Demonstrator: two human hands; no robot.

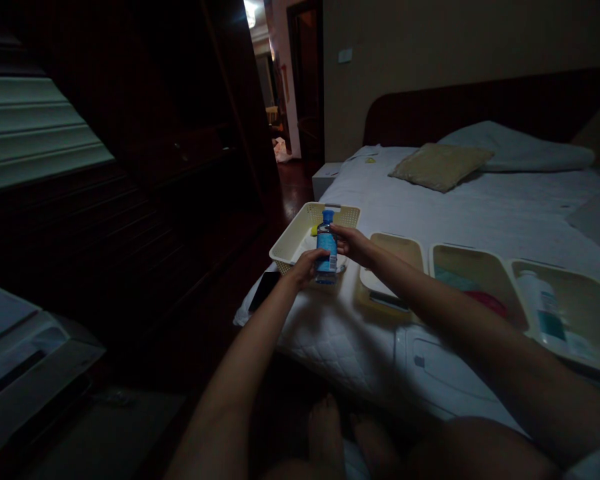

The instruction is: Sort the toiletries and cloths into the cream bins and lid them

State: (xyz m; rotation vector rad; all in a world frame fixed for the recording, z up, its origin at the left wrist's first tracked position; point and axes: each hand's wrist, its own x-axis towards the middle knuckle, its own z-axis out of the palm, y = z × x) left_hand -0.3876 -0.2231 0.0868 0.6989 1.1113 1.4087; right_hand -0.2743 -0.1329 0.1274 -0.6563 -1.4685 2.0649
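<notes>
From the head view, I see the left hand (307,265) and the right hand (349,243) both grasping a blue bottle (327,248), fingers closed around its two sides. The bottle is held upright in front of the perforated basket (293,237). Its light-blue label carries a barcode at the lower right; there is printing, but it is too small and dim for me to read, and I can't make out a brand. A yellow item (314,231) sits in the basket. To the right, three bins stand in a row on the bed (360,180); the far-right bin (587,307) holds a white bottle (543,307) with a green label, its wording unreadable too. A dark flat object (264,291) lies at the bed's corner, beside the basket.
</notes>
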